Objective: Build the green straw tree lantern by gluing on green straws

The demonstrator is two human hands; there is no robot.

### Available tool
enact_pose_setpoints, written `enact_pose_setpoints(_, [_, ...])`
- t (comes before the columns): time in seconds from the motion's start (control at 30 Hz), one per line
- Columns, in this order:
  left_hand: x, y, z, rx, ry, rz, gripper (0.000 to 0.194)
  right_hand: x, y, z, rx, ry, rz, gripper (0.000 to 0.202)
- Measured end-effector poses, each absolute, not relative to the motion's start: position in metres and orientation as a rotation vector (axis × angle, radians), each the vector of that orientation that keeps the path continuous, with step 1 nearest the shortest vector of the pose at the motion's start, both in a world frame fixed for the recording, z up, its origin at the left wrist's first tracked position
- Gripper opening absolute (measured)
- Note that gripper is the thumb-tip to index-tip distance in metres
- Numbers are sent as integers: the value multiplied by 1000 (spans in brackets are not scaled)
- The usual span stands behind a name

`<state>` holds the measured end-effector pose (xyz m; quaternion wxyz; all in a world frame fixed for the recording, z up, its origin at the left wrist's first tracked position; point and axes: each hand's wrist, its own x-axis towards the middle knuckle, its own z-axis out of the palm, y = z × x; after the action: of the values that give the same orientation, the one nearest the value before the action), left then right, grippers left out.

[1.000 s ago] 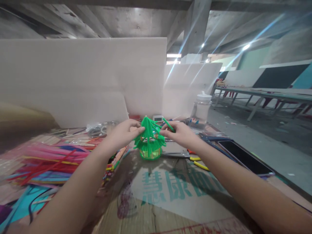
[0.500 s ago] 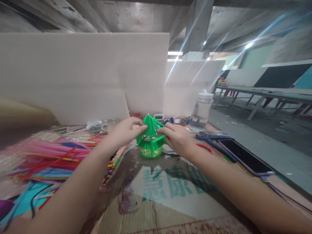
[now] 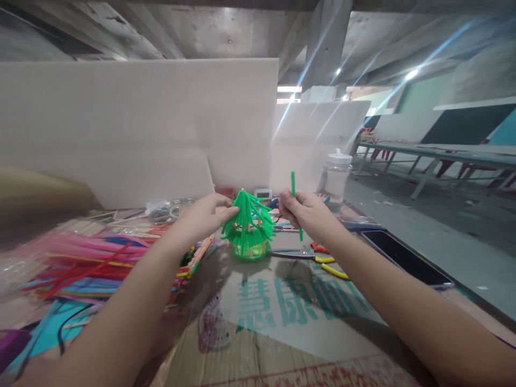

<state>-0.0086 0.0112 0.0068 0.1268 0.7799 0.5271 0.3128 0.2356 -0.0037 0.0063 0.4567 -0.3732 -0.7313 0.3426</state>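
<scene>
Near the middle of the table point(image 3: 209, 371), in the head view, stands a small green model point(image 3: 252, 236), upright, with a pointed roof of fuzzy stems over a ruffled tier and a round base. The left hand point(image 3: 203, 217) has its thumb and forefinger closed on the left side of the roof; the far fingertips are hidden. The right hand point(image 3: 308, 210), apart from the model on its right, grasps a loose green stem point(image 3: 293, 183) between thumb and curled fingers, the stem poking out above and below.

A light left pinch should serve best, as the soft stems look likely to flatten or shift under pressure. Gripping the loose stem closer to one end would probably give finer control of its tip. The metal tool point(image 3: 298, 253) lies just right of the base, so a low right wrist could knock it; a pile of coloured stems point(image 3: 97, 260) lies left.
</scene>
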Motion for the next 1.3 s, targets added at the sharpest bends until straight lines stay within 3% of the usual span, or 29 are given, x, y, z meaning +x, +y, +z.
enact_pose_setpoints(0.1, [-8,7,13,2295,1586,926,37,230,-6,4,-874,-1733,1067,36])
enact_pose_setpoints(0.23, [-6,-3,24,2452,1629,1288,36,224,-7,-2,-806,-1649,1184,32])
enact_pose_setpoints(0.43, [22,-25,24,2607,1117,1307,26,223,-11,-6,-790,-1762,1146,34])
enact_pose_setpoints(0.53, [35,-33,19,2570,1047,1287,31,220,-17,-4,-831,-1816,1060,34])
enact_pose_setpoints(0.73, [45,-37,14,2432,1054,1412,11,209,-27,-6,-843,-2016,884,20])
enact_pose_setpoints(0.8, [45,-35,13,2442,1044,1436,13,206,-30,-8,-870,-2023,842,16])
enact_pose_setpoints(1.0, [32,-30,18,2381,1126,1449,25,204,-30,-14,-685,-1827,1047,28])
enact_pose_setpoints(1.2, [3,-21,29,2199,1287,1564,40,219,-21,0,-727,-1730,1027,42])
enact_pose_setpoints(1.27, [-7,-13,28,2218,1417,1613,37,222,-20,3,-721,-1678,1060,41])
enact_pose_setpoints(1.3, [-11,-9,28,2230,1463,1660,25,222,-19,3,-718,-1656,1088,38])
